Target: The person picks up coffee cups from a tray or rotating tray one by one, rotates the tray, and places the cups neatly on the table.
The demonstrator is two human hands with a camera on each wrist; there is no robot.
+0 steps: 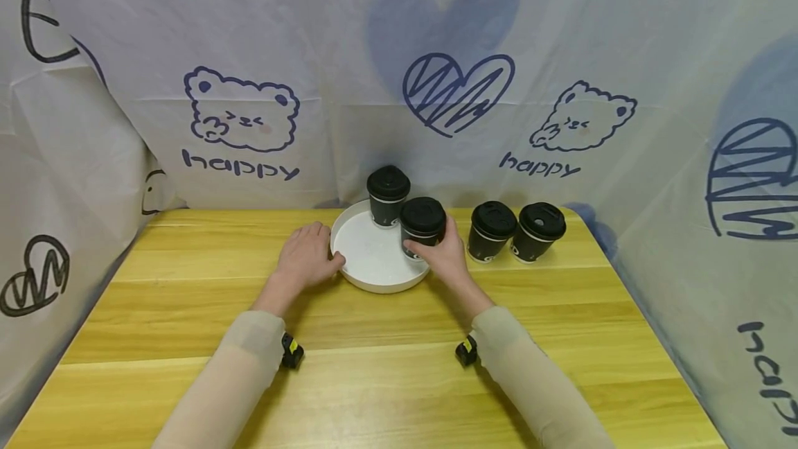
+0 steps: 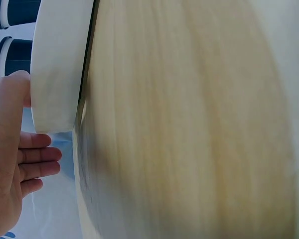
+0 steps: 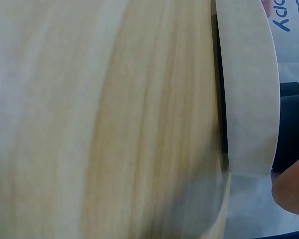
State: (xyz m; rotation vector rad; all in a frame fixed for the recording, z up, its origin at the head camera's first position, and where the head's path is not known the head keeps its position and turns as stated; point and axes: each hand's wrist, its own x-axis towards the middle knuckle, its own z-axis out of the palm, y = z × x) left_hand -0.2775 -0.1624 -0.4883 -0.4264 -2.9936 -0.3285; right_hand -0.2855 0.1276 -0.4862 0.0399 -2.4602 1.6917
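Note:
In the head view, a round white tray (image 1: 374, 281) stands near the table's far edge. My right hand (image 1: 446, 255) grips a black paper coffee cup (image 1: 422, 217) with a black lid, inside the tray on its right; I cannot tell if its base touches the tray. Another lidded cup (image 1: 388, 189) stands at the tray's back. My left hand (image 1: 305, 255) is at the tray's left side, thumb over the rim. The left wrist view shows that hand's fingers (image 2: 40, 155) straight beside the tray wall (image 2: 60, 69). In the right wrist view the gripped cup (image 3: 293, 129) is partly cut off.
Two more lidded black cups, one (image 1: 492, 231) beside the other (image 1: 539, 231), stand on the wooden table (image 1: 374, 380) right of the tray. A white printed cloth (image 1: 349, 54) hangs behind the table and along its sides.

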